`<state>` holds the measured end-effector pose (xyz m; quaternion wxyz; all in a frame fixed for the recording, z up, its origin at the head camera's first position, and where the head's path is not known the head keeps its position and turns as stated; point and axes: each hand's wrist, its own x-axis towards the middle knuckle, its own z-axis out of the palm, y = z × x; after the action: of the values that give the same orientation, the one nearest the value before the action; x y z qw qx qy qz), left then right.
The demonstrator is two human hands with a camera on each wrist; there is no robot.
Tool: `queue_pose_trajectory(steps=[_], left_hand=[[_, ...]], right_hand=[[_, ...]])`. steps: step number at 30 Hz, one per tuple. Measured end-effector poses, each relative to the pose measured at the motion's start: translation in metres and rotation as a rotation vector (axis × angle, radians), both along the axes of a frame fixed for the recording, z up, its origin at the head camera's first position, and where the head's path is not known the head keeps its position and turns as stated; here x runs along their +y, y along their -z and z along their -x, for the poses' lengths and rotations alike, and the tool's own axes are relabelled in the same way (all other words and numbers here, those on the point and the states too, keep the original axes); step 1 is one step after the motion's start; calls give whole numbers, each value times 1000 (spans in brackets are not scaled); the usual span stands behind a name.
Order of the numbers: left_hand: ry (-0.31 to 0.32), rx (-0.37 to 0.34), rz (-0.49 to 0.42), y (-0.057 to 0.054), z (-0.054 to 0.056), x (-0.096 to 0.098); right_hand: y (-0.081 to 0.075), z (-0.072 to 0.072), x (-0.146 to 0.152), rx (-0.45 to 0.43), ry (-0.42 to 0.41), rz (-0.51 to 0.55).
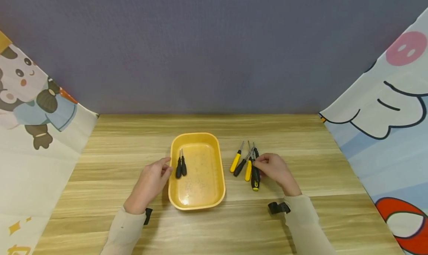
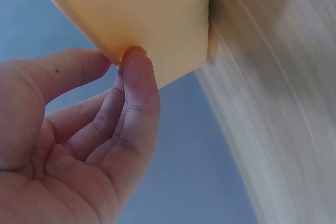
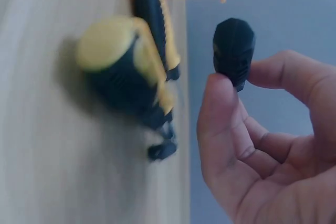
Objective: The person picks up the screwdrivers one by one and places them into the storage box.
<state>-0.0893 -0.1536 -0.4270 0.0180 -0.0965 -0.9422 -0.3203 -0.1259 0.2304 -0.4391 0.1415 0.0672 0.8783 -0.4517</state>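
Observation:
A yellow plastic tray (image 1: 197,207) stands on the table, and two black-handled screwdrivers (image 1: 184,166) lie inside it near the left wall. My left hand (image 1: 154,180) pinches the tray's left rim between thumb and forefinger, which the left wrist view shows from below. To the right of the tray, my right hand (image 1: 274,169) pinches a black-handled screwdriver (image 3: 233,51) with thumb and fingertips; its shaft is hidden in the right wrist view. Around and under that hand lie yellow-handled screwdrivers (image 1: 235,163), another black-handled one (image 1: 239,168) and a thick black-and-yellow handle (image 1: 255,184).
The wood-grain table (image 1: 207,232) ends at a dark grey upright panel (image 1: 207,54) at the back. Printed cartoon sheets (image 1: 388,110) flank it at both sides. Each wrist wears a black strap (image 1: 279,208).

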Motion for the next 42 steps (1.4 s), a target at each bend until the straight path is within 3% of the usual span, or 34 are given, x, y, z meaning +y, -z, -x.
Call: queue_pose_trajectory(steps=[5, 22, 28, 42], left_hand=[[-6, 0, 3, 0, 0, -1], [-8, 5, 5, 1, 0, 0], [-5, 8, 5, 1, 1, 0], [-6, -23, 18, -2, 1, 1]], right_hand=[[-13, 7, -22, 9, -42, 85], [-55, 34, -114, 104, -207, 128], [-51, 43, -144, 92, -272, 136], [-25, 41, -189, 34, -342, 65]])
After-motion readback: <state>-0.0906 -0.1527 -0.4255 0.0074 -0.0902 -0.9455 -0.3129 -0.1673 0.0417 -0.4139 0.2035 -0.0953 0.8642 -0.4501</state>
